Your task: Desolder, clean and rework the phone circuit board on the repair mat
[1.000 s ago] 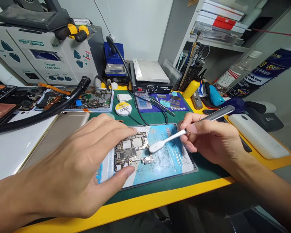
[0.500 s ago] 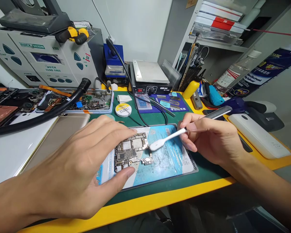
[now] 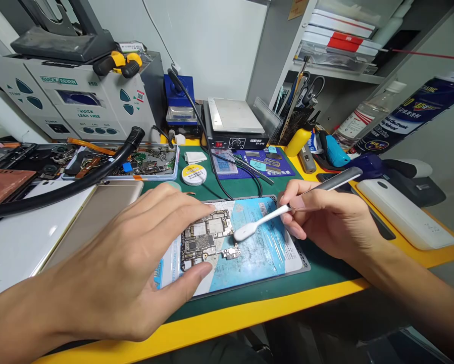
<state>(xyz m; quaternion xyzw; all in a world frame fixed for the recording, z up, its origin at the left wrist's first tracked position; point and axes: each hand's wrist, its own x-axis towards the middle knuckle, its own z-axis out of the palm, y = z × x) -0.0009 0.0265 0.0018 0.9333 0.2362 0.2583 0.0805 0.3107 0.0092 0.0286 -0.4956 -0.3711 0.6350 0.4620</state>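
Observation:
My left hand spans a bare phone circuit board, index finger at its far edge and thumb at its near edge, holding it down. The board lies flat on a blue and white pad, its left part hidden behind my fingers. Pinched in my right hand is a toothbrush with a white head and a dark grey handle. Its head hangs bristle side down by the board's right edge; the bristles are hidden, so contact is unclear.
Left stand a hot air station, a black hose and white phone panels. Behind the pad are a round tin and a heating plate. A yellow bottle and a white power bank-like block lie right.
The toothbrush head has shifted slightly right relative to the board. My left hand keeps its hold, and the whole view has moved a little.

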